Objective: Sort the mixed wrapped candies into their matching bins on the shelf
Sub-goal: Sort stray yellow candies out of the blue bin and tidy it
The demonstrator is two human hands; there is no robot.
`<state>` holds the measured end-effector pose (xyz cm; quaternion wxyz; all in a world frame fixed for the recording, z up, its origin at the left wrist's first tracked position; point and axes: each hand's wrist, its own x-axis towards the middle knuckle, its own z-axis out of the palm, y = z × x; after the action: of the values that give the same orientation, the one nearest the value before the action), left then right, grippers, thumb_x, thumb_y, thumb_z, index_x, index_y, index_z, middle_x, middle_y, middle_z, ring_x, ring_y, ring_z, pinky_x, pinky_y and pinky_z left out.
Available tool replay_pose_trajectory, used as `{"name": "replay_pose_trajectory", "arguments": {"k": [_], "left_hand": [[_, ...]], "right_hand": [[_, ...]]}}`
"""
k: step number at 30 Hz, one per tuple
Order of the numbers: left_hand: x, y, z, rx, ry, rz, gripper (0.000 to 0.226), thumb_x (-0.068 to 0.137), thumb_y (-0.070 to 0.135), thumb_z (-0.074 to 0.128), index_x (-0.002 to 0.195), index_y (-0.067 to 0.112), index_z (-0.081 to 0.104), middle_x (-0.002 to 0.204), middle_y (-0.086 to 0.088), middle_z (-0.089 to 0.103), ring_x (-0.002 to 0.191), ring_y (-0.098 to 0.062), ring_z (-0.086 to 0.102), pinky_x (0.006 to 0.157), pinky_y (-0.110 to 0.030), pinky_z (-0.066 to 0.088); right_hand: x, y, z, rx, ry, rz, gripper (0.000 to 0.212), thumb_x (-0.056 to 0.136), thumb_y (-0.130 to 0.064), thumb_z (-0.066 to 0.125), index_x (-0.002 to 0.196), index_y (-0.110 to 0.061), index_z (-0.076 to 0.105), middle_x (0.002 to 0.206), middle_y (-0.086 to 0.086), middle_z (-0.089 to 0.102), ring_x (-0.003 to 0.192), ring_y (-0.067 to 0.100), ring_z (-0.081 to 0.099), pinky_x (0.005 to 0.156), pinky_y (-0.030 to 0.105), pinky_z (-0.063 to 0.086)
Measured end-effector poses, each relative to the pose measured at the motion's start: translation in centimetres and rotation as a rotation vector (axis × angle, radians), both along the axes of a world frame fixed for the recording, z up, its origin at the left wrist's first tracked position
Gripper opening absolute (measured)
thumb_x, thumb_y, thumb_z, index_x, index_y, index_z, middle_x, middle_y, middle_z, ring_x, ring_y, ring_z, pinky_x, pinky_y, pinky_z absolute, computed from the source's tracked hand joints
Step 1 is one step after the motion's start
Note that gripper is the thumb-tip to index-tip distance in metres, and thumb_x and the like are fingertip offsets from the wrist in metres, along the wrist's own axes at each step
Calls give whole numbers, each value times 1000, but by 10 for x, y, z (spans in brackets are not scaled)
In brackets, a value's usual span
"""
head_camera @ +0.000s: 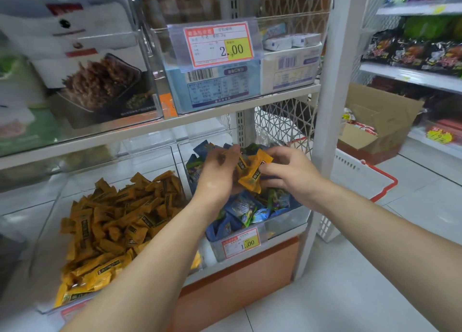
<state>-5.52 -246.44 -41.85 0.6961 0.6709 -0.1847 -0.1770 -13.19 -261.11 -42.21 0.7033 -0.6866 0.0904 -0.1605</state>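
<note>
Two clear bins stand side by side on the low shelf. The left bin [53, 214] is heaped with yellow wrapped candies [117, 221]. The right bin [287, 221] holds blue and green wrapped candies [250, 210], with a few yellow ones on top. Both my hands are over the right bin. My left hand [217, 171] holds several yellow candies [252, 171] in its curled fingers. My right hand [287, 169] pinches the edge of one yellow candy in that bunch.
A price tag [241, 241] hangs on the right bin's front. Above is a shelf with boxed goods and a large price tag [217, 44]. A white and red basket [355, 181] and an open cardboard box [375, 126] stand on the floor to the right.
</note>
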Motion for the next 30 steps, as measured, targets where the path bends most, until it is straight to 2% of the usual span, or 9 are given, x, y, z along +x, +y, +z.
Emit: {"name": "replay_pose_trajectory", "arguments": {"k": [2, 7, 13, 15, 18, 22, 24, 27, 30], "left_hand": [[1, 4, 2, -23, -25, 34, 25, 99, 46, 51, 107, 22, 53, 104, -12, 69, 83, -26, 73, 60, -38, 61], [7, 10, -2, 132, -262, 45, 22, 102, 42, 47, 106, 24, 59, 89, -7, 69, 74, -25, 70, 55, -39, 60], [9, 17, 1, 134, -164, -107, 25, 100, 48, 46, 106, 27, 57, 99, -8, 69, 81, -19, 71, 60, -33, 60], [11, 20, 3, 150, -222, -154, 26, 95, 45, 58, 108, 22, 56, 89, -6, 68, 70, -16, 70, 58, -32, 58], [18, 26, 8, 207, -372, -73, 16, 92, 43, 64, 92, 28, 58, 64, 6, 64, 58, -15, 65, 50, -33, 53], [36, 45, 11, 432, -620, 97, 24, 81, 59, 63, 85, 37, 54, 71, 16, 61, 69, 1, 58, 57, -20, 41], [40, 55, 9, 538, -730, 74, 26, 79, 61, 62, 91, 42, 50, 79, 21, 59, 74, 2, 57, 61, -16, 43], [44, 61, 4, 633, -809, 42, 29, 82, 57, 63, 105, 47, 49, 84, 18, 60, 80, -11, 60, 70, -29, 53], [45, 63, -1, 675, -834, 23, 34, 83, 58, 61, 112, 43, 51, 89, 13, 62, 79, -13, 62, 71, -37, 56]], "right_hand": [[3, 6, 1, 21, -6, 7, 17, 74, -14, 72, 80, -29, 78, 89, 4, 76, 86, 25, 75, 69, 33, 60], [9, 21, 1, -6, -21, -11, 14, 87, -3, 70, 97, -13, 71, 93, 8, 76, 89, 25, 74, 74, 36, 61], [17, 32, 0, 51, -70, -100, 32, 81, 4, 76, 109, -6, 65, 103, 20, 71, 85, 25, 74, 69, 33, 60], [18, 31, 0, 45, -63, -128, 40, 77, 7, 77, 111, -7, 62, 95, 16, 72, 78, 21, 74, 65, 29, 59], [19, 21, 4, 36, -43, -45, 32, 83, 3, 75, 112, -7, 66, 91, 13, 76, 86, 25, 75, 73, 32, 61], [22, -6, -2, -156, 54, -198, 15, 91, -8, 67, 105, -12, 70, 85, 5, 77, 80, 22, 74, 65, 27, 60], [25, -13, -16, -327, 172, -271, 11, 94, -13, 62, 100, -11, 72, 83, 5, 75, 79, 24, 72, 66, 32, 60], [33, -18, -39, -806, 395, -159, 12, 91, -29, 64, 101, -24, 69, 97, 2, 72, 86, 21, 68, 68, 29, 52], [40, -17, -50, -929, 483, -113, 35, 83, -44, 69, 112, -26, 62, 104, -2, 67, 95, 21, 62, 75, 32, 48]]}}
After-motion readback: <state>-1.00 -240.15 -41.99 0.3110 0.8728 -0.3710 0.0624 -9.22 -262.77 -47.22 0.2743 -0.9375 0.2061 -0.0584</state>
